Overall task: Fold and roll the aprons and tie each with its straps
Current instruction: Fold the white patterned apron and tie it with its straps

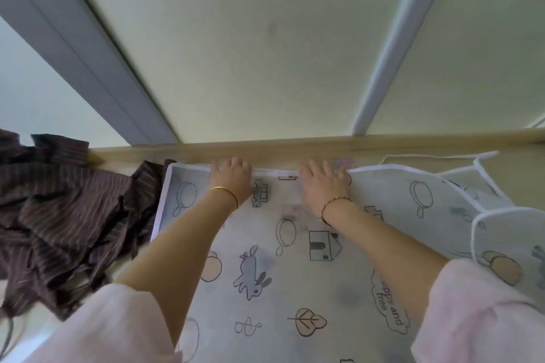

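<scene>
My two hands work the far edge of a printed apron, which lies spread flat across the table in front of me, its pale cloth covered in drawings of rabbits, houses, leaves and trees. My left hand rests palm down on the white-bound far hem with the fingers bent over that edge; whether they pinch the hem I cannot tell. My right hand lies just beside it on the same hem, palm down, the fingers fairly straight and a little apart, pressing on the cloth. A gold bangle circles my left wrist and a dark beaded bracelet my right, and both pink sleeves are pushed up the forearms. The apron's white straps trail loose on the table at the far right, beside its curved bib end. A brown striped apron sits in a rumpled heap to the left, touching the printed one's left edge.
</scene>
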{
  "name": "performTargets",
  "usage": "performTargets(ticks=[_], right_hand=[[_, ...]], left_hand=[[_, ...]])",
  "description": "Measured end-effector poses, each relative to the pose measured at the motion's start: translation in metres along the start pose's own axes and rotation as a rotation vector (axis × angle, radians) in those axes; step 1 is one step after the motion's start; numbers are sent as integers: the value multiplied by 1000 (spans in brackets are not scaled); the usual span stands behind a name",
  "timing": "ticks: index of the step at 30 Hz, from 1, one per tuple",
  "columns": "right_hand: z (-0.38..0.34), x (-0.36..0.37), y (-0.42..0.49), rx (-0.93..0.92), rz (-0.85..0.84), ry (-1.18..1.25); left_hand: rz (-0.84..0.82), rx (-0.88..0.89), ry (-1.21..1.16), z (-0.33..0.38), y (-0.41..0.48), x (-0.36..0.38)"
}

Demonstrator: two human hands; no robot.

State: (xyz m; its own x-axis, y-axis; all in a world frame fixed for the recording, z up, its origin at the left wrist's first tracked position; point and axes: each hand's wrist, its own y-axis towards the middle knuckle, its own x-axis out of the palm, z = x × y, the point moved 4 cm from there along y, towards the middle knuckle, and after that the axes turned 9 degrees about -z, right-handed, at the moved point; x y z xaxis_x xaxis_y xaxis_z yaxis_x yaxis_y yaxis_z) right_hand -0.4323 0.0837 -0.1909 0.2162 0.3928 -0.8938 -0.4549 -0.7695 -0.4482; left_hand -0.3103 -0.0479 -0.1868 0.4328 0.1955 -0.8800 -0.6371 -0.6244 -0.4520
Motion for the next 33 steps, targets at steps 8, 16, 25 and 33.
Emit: performTargets(ticks=[8,16,25,33], right_hand=[[-2,-23,17,-176,-271,142],[2,-19,24,-265,-172,249],[6,-10,33,-179,-110,225],[14,-10,33,-96,-106,411]], left_hand=[[-357,183,-65,-6,-16,-6],[-94,156,-112,-32,-4,-7],[73,175,-298,-30,7,3],[171,64,9,-38,6,19]])
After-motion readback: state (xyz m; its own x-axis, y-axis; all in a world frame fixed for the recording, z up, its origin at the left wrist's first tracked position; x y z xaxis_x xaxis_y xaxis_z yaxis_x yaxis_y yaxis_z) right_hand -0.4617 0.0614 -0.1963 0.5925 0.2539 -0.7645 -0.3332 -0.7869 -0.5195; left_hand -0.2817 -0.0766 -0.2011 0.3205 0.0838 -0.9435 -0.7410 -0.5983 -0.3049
